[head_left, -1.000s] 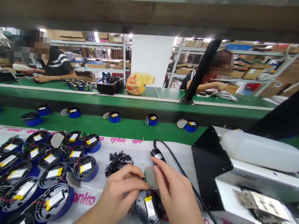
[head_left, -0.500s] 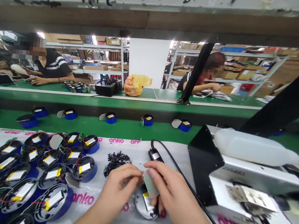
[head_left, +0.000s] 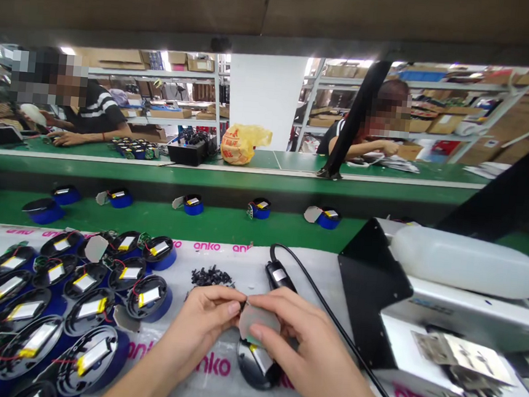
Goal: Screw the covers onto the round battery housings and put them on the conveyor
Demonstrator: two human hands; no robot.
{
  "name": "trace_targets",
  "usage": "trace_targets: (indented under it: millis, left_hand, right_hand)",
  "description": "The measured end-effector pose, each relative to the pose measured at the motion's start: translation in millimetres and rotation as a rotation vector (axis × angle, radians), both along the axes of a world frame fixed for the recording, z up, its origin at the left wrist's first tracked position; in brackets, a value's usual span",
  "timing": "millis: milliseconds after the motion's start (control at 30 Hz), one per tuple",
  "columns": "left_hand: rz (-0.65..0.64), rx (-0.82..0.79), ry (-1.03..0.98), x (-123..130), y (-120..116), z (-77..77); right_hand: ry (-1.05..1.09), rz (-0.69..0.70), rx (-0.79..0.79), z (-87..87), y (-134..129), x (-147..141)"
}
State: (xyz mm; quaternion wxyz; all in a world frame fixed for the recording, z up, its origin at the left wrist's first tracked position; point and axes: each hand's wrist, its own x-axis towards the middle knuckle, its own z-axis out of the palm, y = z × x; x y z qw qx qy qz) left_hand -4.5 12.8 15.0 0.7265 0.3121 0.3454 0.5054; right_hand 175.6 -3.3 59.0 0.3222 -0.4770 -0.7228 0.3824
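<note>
My right hand (head_left: 292,331) grips a thin, pale round-edged plate (head_left: 258,323) between thumb and fingers. At the plate's upper left edge, my left hand (head_left: 214,318) pinches a tiny dark piece (head_left: 243,306), its fingertips meeting those of my right hand. Below the plate sits a round black housing (head_left: 256,369) with a white and yellow battery inside, partly covered by my right hand. Just beyond my left hand lies a pile of small black parts (head_left: 211,276).
Many blue housings (head_left: 148,299) crowd the left. A black handheld tool (head_left: 280,275) with a cable lies ahead. A metal machine (head_left: 456,339) stands at right. More housings (head_left: 194,205) line the green belt (head_left: 225,221). Two people sit beyond.
The plate has turned flatter and shifted slightly left. My hands have come together at its upper edge. The whole view has shifted slightly.
</note>
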Motion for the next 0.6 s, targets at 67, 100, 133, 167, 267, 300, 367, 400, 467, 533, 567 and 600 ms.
trace_targets:
  millis: [67, 100, 133, 167, 267, 300, 367, 400, 467, 533, 567, 600]
  left_hand:
    - [-0.007, -0.013, -0.024, -0.4, -0.2, 0.1]
    - [-0.011, -0.019, -0.034, -0.9, -0.1, -0.1]
    - [-0.014, -0.024, -0.041, -1.5, 0.1, -0.2]
    - [-0.018, -0.029, -0.046, -2.2, 0.4, -0.3]
    - [-0.031, -0.035, -0.049, -4.4, 1.1, -0.1]
    - [-0.035, -0.036, -0.049, -4.9, 1.3, 0.1]
    - [-0.042, -0.036, -0.05, -5.2, 1.5, 0.6]
    - [-0.043, -0.034, -0.051, -5.0, 1.5, 0.8]
    - [-0.046, -0.029, -0.05, -4.3, 1.4, 1.2]
    - [-0.049, -0.023, -0.048, -3.8, 1.1, 1.9]
    - [-0.051, -0.018, -0.046, -3.6, 0.9, 2.4]
    - [-0.051, -0.012, -0.042, -3.7, 0.8, 2.9]
  right_hand:
    - [0.012, -0.016, -0.018, 0.0, -0.3, -0.7]
    - [0.014, -0.018, -0.03, -0.2, -0.6, -0.9]
    - [0.016, -0.017, -0.038, -0.4, -0.8, -1.0]
    - [0.016, -0.013, -0.044, -0.7, -0.9, -1.0]
    - [0.006, -0.012, -0.037, -1.4, -0.5, -0.6]
    - [0.006, -0.014, -0.034, -1.6, -0.1, -0.4]
    - [0.016, -0.017, -0.037, -1.8, 0.9, 0.0]
    - [0.026, -0.015, -0.038, -1.8, 1.2, 0.2]
    - [0.036, -0.018, -0.038, -1.6, 1.0, 0.6]
    - [0.034, -0.028, -0.028, -1.2, -0.2, 0.9]
    - [0.03, -0.034, -0.022, -1.1, -1.1, 0.9]
    - [0.024, -0.038, -0.011, -1.0, -2.0, 0.9]
